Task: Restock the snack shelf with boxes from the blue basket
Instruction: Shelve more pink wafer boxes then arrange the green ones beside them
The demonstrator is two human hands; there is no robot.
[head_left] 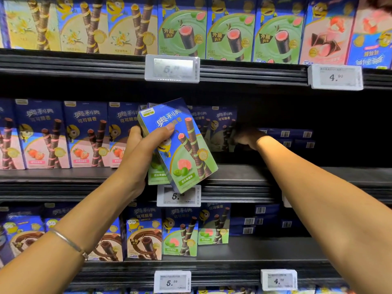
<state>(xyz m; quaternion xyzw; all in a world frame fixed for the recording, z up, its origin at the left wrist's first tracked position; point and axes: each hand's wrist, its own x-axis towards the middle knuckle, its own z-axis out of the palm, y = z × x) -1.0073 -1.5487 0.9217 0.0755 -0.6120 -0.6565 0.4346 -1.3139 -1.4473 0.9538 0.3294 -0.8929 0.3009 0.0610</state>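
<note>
My left hand [141,149] grips a blue and green guava wafer-roll box [186,149], tilted, in front of the middle shelf [244,177]. A second green box [156,174] sits right behind it in the same hand. My right hand [247,137] reaches deep into the dark back of the middle shelf, beside the upright blue boxes [222,126] standing there. Its fingers are in shadow and I cannot tell whether they hold one. The blue basket is out of sight.
Strawberry wafer boxes [63,134] fill the middle shelf's left side. Flat-lying blue boxes [292,139] are stacked at its back right. Price tags [179,196] clip to the shelf edges. The upper shelf [212,35] is packed; the lower shelf [161,234] holds chocolate and guava boxes.
</note>
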